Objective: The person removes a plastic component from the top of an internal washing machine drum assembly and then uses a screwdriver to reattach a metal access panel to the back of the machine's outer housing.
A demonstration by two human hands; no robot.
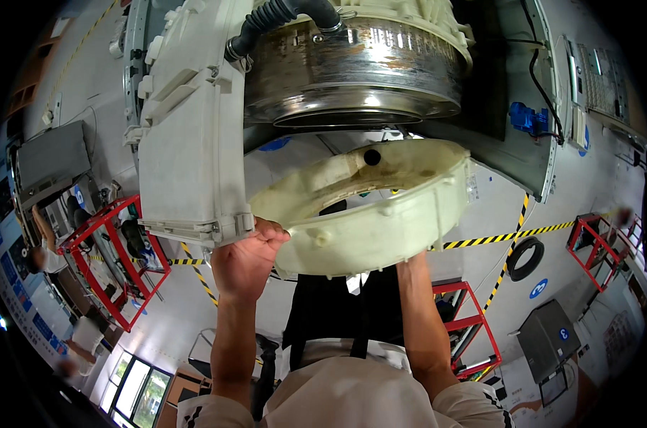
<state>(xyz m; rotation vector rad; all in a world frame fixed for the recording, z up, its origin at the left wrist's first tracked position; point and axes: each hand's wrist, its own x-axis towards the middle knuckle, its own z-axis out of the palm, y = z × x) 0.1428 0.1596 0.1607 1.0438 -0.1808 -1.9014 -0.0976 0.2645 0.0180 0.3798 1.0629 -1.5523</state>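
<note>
I hold a large cream plastic washing-machine tub front [380, 228], a ring with a wide central opening, tilted below the steel drum [359, 71]. At its left edge my left hand [248, 257] is closed, fingers curled against the rim, close to the lower end of a white plastic housing [195, 157]. My right hand [412, 262] reaches up under the right part of the ring; its fingers are hidden behind it. A gap separates the ring from the drum. The drum's steel wall has brownish stains, and its lower rim is exposed.
A black corrugated hose [281, 18] joins the housing near the drum. The grey cabinet panel [527, 93] stands at right, with a blue part [528, 118] on it. Red frames [113, 260], a black rubber ring [525, 259] and striped floor tape [509, 237] lie beyond.
</note>
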